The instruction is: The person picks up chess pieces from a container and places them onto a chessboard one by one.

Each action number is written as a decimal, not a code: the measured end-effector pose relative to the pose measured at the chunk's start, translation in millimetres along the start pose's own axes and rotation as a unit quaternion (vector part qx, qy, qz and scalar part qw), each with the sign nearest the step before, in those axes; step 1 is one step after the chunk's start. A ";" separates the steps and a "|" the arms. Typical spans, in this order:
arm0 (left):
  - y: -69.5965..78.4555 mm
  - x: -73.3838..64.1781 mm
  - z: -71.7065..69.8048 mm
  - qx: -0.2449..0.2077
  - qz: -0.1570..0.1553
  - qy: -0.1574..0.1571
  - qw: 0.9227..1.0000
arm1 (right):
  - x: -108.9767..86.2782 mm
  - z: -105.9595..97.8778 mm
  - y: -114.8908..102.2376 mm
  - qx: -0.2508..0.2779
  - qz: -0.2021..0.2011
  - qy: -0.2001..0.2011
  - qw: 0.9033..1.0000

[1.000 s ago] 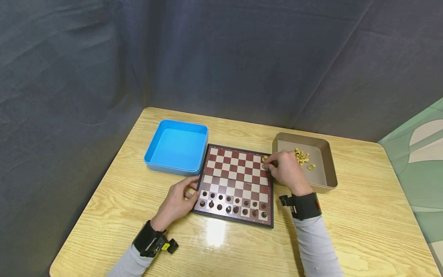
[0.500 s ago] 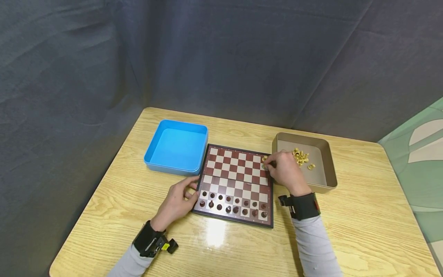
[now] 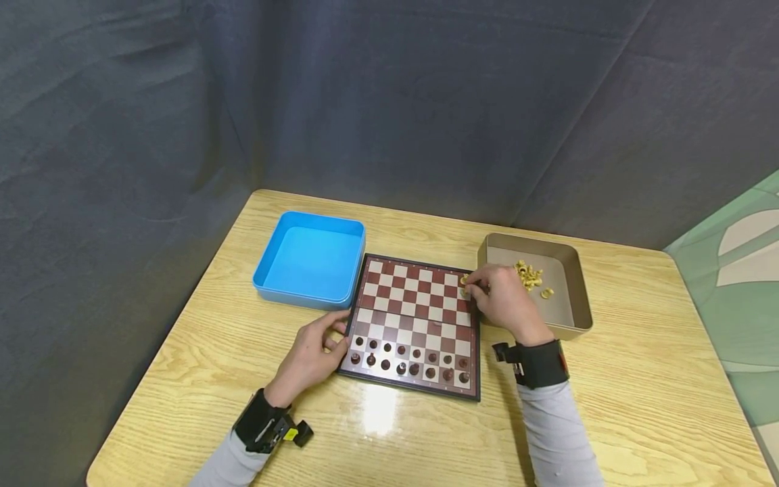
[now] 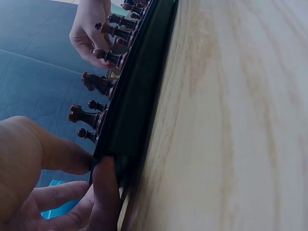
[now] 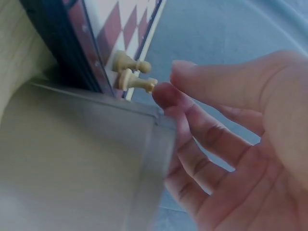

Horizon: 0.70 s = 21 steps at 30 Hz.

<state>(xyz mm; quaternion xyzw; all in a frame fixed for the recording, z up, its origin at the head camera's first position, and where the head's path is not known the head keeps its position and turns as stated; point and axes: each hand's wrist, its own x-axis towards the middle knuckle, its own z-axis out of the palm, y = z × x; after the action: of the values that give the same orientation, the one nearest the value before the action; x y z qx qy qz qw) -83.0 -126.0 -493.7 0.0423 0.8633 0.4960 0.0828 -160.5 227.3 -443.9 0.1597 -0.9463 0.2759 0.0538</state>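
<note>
A chessboard (image 3: 414,297) lies flat on a wooden bench (image 3: 645,338), seen from the wearer's head. At its 8 o'clock, the left hand (image 3: 310,352) has its grip clamped on the board's edge, thumb and fingers pinching. Two rows of dark chess pieces (image 3: 402,368) stand along the 6 o'clock side. At the 2 o'clock corner, two pale chess pieces (image 5: 137,83) stand together; the right hand (image 3: 504,297) reaches just beside them, fingers loosely bent, its grip around nothing. Near 3 o'clock, a tan box (image 3: 556,311) holds heaped gold pieces (image 3: 529,276); at 10 o'clock sits a blue box (image 3: 313,260).
</note>
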 end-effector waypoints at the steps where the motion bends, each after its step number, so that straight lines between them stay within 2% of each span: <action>1: 0.0 0.0 0.1 0.000 0.000 0.000 1.000 | -0.6 -1.4 -0.1 0.002 0.001 0.004 1.000; 9: 1.0 0.0 0.3 0.002 -0.001 0.000 1.000 | -4.9 -15.1 2.7 0.011 0.004 0.046 0.999; 13: 1.5 -0.1 0.4 0.002 -0.002 0.000 1.000 | -7.4 -22.0 8.8 -0.001 0.001 0.080 0.997; 17: 1.8 -0.1 0.4 0.002 -0.004 0.000 1.000 | -9.8 -29.7 17.7 -0.033 -0.019 0.124 0.992; 21: 1.3 0.0 0.7 0.001 -0.004 0.002 1.000 | -12.6 -36.4 26.2 -0.047 -0.004 0.128 0.991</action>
<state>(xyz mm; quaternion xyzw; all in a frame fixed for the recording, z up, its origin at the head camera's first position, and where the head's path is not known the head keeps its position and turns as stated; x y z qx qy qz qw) -83.0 -124.7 -492.9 0.0385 0.8643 0.4945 0.0833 -156.7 271.2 -428.8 0.1242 -0.9430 0.2487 0.1832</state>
